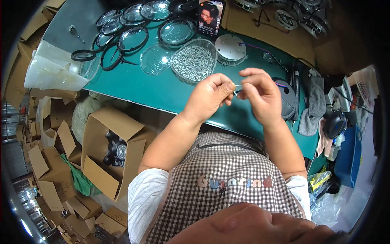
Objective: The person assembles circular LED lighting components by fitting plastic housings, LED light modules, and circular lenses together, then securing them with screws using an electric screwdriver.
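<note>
Close together over the table's near edge, my two hands are both closed in a pinch. My left hand grips one end of a thin pale wire-like strand, which runs across to the fingertips of my right hand. A short silvery tip shows just below the left fingertips; its kind is unclear. Behind my right hand lies a black round housing, with blue and red wires at its top. Beyond my left hand stands a clear container full of screws.
Several black-rimmed clear covers lie at the back left of the green table. A silver disc, a propped phone and a grey cloth are there too. Open cardboard boxes stand lower left.
</note>
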